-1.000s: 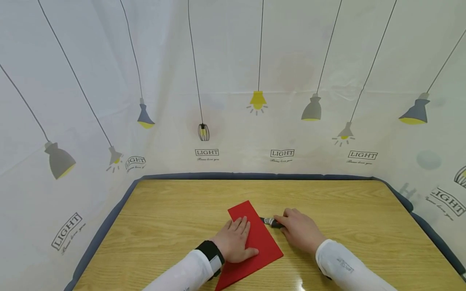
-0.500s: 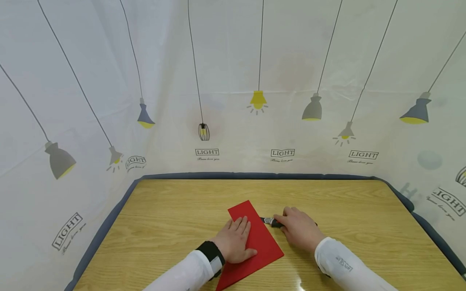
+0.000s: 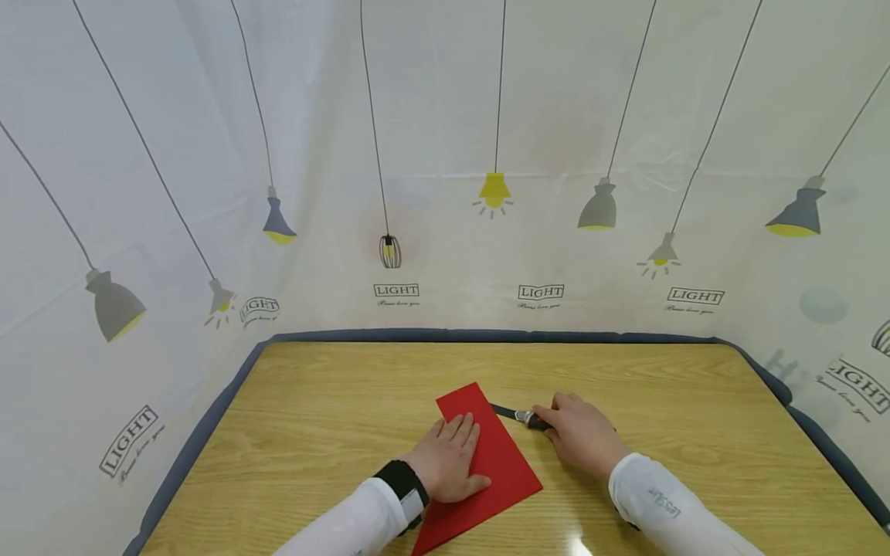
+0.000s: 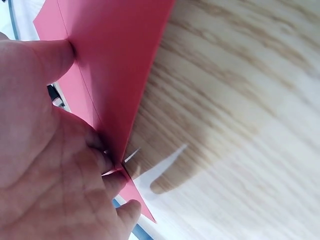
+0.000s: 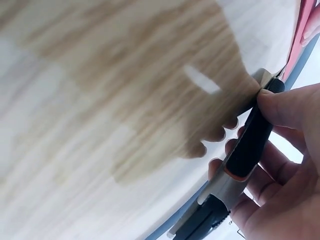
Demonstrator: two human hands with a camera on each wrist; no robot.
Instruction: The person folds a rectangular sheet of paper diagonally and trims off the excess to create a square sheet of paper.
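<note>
A sheet of red paper or card (image 3: 501,455), which looks folded, lies slantwise on the wooden table. My left hand (image 3: 445,467) rests flat on it, fingers spread and pointing away. A thin line runs along the red sheet (image 4: 115,65) in the left wrist view. To the right, my right hand (image 3: 584,436) grips a utility knife (image 3: 534,420) by its dark handle. Its dark blade reaches left to the sheet's right edge, near the far end. In the right wrist view, the thumb presses along the knife (image 5: 250,142), with the fingers curled round its handle.
The wood-grain table (image 3: 334,401) is bordered at the back and sides by a dark blue padded edge (image 3: 445,336). Behind it hangs a pale curtain (image 3: 445,116) printed with lamps. Both forearms wear white sleeves, and a black band (image 3: 403,483) circles the left wrist.
The knife and right hand have shifted slightly right over the last half second, and more of the blade shows beside the sheet. The left hand and sheet have stayed nearly still.
</note>
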